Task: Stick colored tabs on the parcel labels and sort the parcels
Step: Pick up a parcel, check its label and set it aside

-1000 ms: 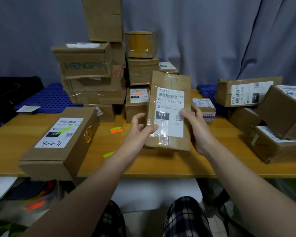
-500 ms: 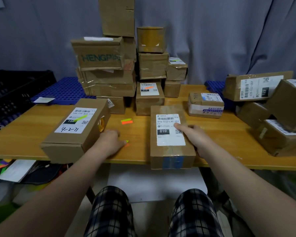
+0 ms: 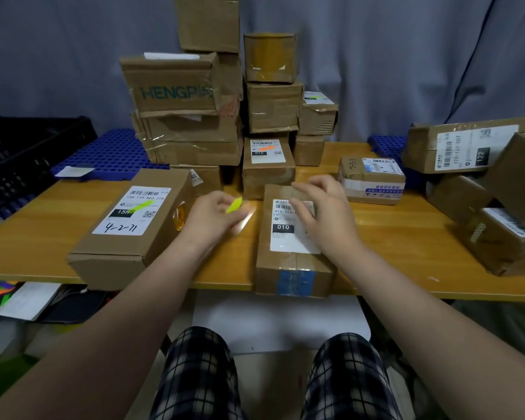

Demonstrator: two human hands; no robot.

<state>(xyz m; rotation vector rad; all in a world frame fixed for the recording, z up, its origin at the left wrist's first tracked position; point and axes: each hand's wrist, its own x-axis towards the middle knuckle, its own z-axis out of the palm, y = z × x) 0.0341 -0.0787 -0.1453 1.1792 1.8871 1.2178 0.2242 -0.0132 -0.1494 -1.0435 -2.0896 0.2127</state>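
Head view: a label (image 3: 282, 237) reading "010 010", with a black "010" block, is carried by the central parcel (image 3: 291, 268), laid flat at the front edge of the wooden table (image 3: 406, 244). "15H 159 A03 210" and handwritten "4-2-71" are read on the left parcel (image 3: 128, 237), and "HENGPI" on a stacked box (image 3: 176, 92). A yellow-green tab (image 3: 234, 205) is pinched in the left hand (image 3: 212, 216) just left of the central parcel, while the right hand (image 3: 325, 213) is held over the label, fingers loosely curved, nothing grasped.
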